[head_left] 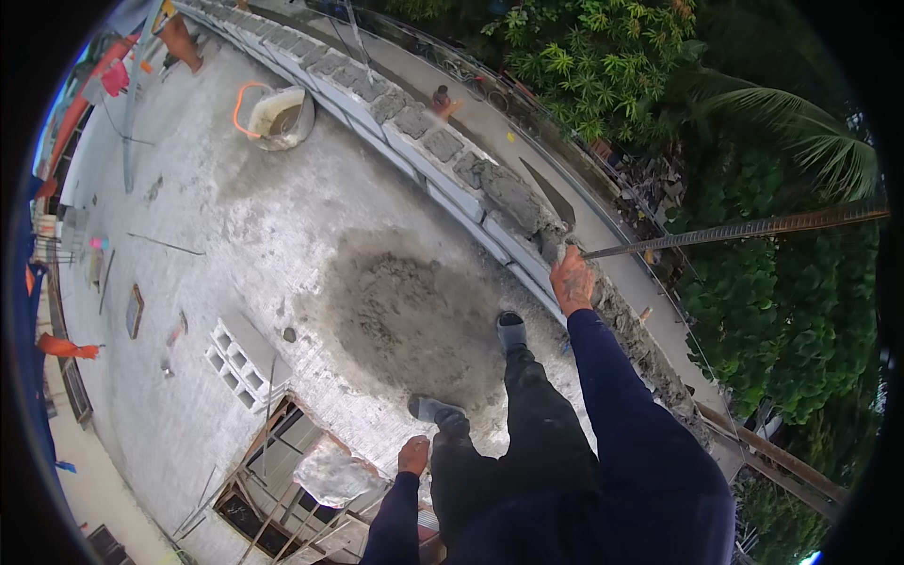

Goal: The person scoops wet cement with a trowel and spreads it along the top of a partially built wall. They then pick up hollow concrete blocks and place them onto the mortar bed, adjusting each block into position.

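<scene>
Rough grey mortar [499,185] topped the pale concrete-block wall [450,200]; a ribbed brown steel bar [734,233] crowded the right hand [573,280]. Its grip and the left hand's [412,456] were indiscernible.

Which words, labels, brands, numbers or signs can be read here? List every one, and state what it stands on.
None: no word, label, brand, number or sign can be read in this view.
Long grey block wall, grey hollow concrete block, round grey bucket with an orange handle: no lettering can be made out.
Bright orange, cloth-like piece near the left edge: too small and blurred to tell.
</scene>
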A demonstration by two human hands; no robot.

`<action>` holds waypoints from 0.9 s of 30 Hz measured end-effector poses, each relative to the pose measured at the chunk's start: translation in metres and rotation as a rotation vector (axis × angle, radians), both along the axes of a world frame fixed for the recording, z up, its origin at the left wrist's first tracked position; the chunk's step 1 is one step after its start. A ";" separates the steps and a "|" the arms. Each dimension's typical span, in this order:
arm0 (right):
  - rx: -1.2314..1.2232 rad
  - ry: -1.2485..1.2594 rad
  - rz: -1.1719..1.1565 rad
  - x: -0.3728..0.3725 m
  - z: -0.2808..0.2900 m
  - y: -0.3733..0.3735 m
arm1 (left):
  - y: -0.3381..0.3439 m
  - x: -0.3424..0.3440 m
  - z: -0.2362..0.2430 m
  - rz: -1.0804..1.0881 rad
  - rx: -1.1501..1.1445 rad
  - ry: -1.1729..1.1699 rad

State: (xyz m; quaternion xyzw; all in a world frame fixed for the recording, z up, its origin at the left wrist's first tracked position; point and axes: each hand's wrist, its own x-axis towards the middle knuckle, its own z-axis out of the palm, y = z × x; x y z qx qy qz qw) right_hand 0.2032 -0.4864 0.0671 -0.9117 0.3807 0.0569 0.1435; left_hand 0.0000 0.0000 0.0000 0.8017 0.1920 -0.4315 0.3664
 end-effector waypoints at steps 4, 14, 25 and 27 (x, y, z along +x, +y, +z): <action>0.059 -0.316 -0.018 0.001 -0.002 0.040 | 0.075 -0.004 -0.011 -0.020 0.105 0.016; 0.603 -0.318 -0.237 0.017 -0.132 0.110 | 0.131 0.029 0.049 0.197 0.183 0.214; 0.294 -0.133 -0.259 -0.053 -0.066 0.098 | -0.076 0.187 0.096 0.178 -0.104 0.249; 0.491 -0.039 -0.455 -0.033 -0.031 0.081 | -0.088 0.204 0.112 0.178 -0.160 0.216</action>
